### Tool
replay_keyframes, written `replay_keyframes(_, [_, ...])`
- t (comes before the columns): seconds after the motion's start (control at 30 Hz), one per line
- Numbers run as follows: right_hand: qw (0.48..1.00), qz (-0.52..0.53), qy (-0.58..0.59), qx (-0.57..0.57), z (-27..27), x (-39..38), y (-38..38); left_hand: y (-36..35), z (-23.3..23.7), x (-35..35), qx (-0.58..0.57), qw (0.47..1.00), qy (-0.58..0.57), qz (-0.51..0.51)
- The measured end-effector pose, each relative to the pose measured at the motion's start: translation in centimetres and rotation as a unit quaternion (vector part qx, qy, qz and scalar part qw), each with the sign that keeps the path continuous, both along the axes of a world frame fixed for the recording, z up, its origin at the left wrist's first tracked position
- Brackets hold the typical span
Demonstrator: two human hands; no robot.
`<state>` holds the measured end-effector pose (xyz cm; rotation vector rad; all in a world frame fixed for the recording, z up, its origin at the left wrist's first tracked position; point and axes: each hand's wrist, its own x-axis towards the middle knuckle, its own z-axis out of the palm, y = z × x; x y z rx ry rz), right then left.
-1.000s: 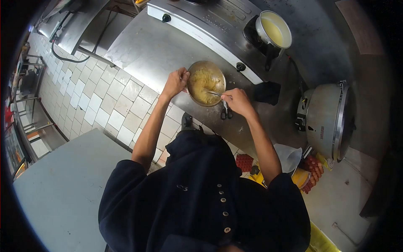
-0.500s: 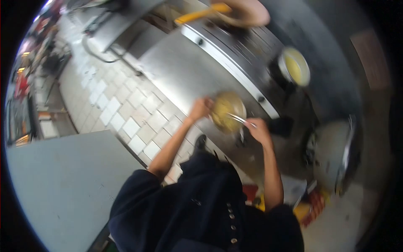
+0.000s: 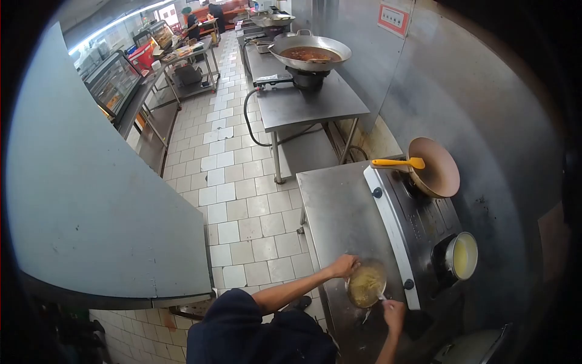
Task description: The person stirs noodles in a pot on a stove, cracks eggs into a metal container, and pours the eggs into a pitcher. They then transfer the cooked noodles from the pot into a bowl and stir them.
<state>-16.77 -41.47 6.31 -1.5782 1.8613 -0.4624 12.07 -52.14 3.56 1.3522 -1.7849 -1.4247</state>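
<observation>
On the steel table (image 3: pixel 327 209) stands a metal bowl (image 3: pixel 383 271) with a pale yellow food (image 3: pixel 367 285) inside. At its left rim, my left hand (image 3: pixel 344 266) has its fingers closed on the edge. My right hand (image 3: pixel 394 314), on the near right side, is wrapped round the handle of a slim metal utensil (image 3: pixel 381 296). The utensil's far end is in the yellow food, so its shape is hidden.
Right of the bowl, a stove (image 3: pixel 424 224) bears a wok (image 3: pixel 442 170) with a yellow spatula (image 3: pixel 397 162) and a pot (image 3: pixel 476 258) of yellow liquid. Farther off, a large wok (image 3: pixel 339 51) holds reddish-brown liquid. A grey cabinet (image 3: pixel 103 170) stands left; people (image 3: pixel 193 25) are far back.
The view has swung up and left, bringing the far kitchen into sight. Both hands stay at the bowl, the left at its rim and the right with the utensil in the food.
</observation>
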Motion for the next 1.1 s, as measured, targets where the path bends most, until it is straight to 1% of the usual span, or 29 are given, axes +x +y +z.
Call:
replay_keyframes(0.03, [0.996, 0.064, 0.035, -0.048, -0.5, 1.6, 0.6, 0.3, -0.1, 0.0, -0.010, 1.000, -0.004, 0.000])
replay_keyframes(0.07, [0.998, 0.064, -0.004, -0.022, 0.0, 2.0, 0.9, 0.0, 0.0, -0.1, -0.023, 1.000, -0.007, 0.000])
replay_keyframes(0.1, [0.997, 0.065, -0.045, 0.004, 1.1, 2.3, 0.7, -0.6, -0.2, 0.0, -0.024, 1.000, 0.015, 0.011])
replay_keyframes(0.17, [0.995, -0.002, -0.103, -0.005, -0.8, -0.3, 0.2, -0.1, -1.8, -0.2, -0.002, 0.998, 0.059, 0.022])
replay_keyframes(0.2, [0.996, 0.000, -0.068, -0.061, -2.1, -0.7, -0.1, -0.1, -2.9, -0.3, -0.059, 0.998, 0.028, 0.026])
replay_keyframes(0.23, [0.997, 0.055, -0.031, -0.042, -1.1, 0.5, -0.3, -0.6, -4.7, -0.8, -0.111, 0.994, 0.000, 0.019])
replay_keyframes(0.27, [0.989, 0.089, 0.001, -0.120, -3.2, 1.4, 0.1, -1.2, -6.9, -1.2, -0.130, 0.991, -0.030, 0.014])
replay_keyframes(0.3, [0.997, 0.075, 0.017, 0.002, -0.8, 2.2, -0.2, -2.1, -11.3, -1.0, -0.234, 0.971, 0.027, -0.033])
replay_keyframes(0.33, [0.995, 0.089, -0.038, -0.001, 0.1, 1.4, -0.5, -1.5, -5.0, -0.5, 0.109, 0.993, 0.051, 0.007])
replay_keyframes(0.37, [0.995, 0.076, -0.065, -0.008, -2.0, -0.8, -1.1, -1.8, -5.5, -0.3, 0.131, 0.989, 0.062, 0.010])
replay_keyframes(0.4, [0.994, 0.018, -0.098, -0.050, -2.8, -1.2, -1.0, -1.5, -6.5, -0.2, 0.107, 0.991, 0.082, 0.003])
replay_keyframes(0.43, [0.998, 0.053, 0.013, -0.005, -0.6, -0.4, -1.1, -0.8, -3.7, -0.5, 0.096, 0.994, 0.046, 0.010])
replay_keyframes(0.47, [0.992, 0.073, -0.009, -0.099, -4.3, -0.2, -0.2, -0.7, -3.8, -0.6, 0.094, 0.994, 0.059, 0.016])
replay_keyframes(0.5, [0.995, 0.081, 0.005, -0.059, -2.7, 1.0, 0.1, -0.6, -3.7, -0.4, 0.071, 0.996, 0.051, 0.011])
replay_keyframes(0.57, [0.985, 0.064, -0.161, 0.006, -0.4, 0.4, -0.1, -0.8, -3.3, -0.1, 0.066, 0.996, 0.067, 0.008])
replay_keyframes(0.67, [0.997, -0.010, -0.067, -0.023, -2.4, 0.0, 0.5, -0.4, -2.5, -0.6, 0.060, 0.994, 0.091, 0.024])
replay_keyframes(0.7, [0.999, -0.013, 0.007, 0.037, 0.0, 2.3, 0.6, -0.4, -2.5, -0.6, 0.070, 0.993, 0.091, 0.027])
replay_keyframes(0.77, [0.995, 0.061, -0.050, 0.060, 0.7, 1.6, 0.4, -0.5, -2.6, -0.7, 0.087, 0.992, 0.086, 0.031])
replay_keyframes(0.83, [0.992, 0.009, -0.121, 0.026, 0.7, 0.0, 0.0, -0.2, -2.4, -0.7, 0.068, 0.994, 0.084, 0.022])
replay_keyframes(0.87, [0.999, -0.029, -0.035, 0.025, 0.7, -0.3, 0.0, -0.4, -2.3, -0.7, 0.055, 0.995, 0.084, 0.020])
replay_keyframes(0.97, [0.998, 0.045, -0.018, 0.038, -0.3, 1.3, 1.1, -0.3, -2.9, -0.8, 0.023, 0.997, 0.068, 0.021])
replay_keyframes(1.0, [0.994, 0.072, -0.071, 0.035, 0.3, 0.5, 0.8, -0.4, -2.7, -1.0, 0.027, 0.997, 0.074, 0.025])
replay_keyframes(1.03, [0.993, 0.047, -0.106, 0.033, 0.5, -0.3, 0.4, 0.0, -2.5, -1.0, 0.035, 0.996, 0.077, 0.027])
replay_keyframes(1.07, [0.998, 0.000, -0.041, 0.052, 0.7, -0.5, 0.8, 0.1, -2.3, -0.9, 0.042, 0.995, 0.080, 0.032])
replay_keyframes(1.1, [0.997, -0.042, 0.023, 0.068, 1.6, -0.2, 0.5, -0.1, -3.0, -0.9, 0.000, 0.998, 0.060, 0.031])
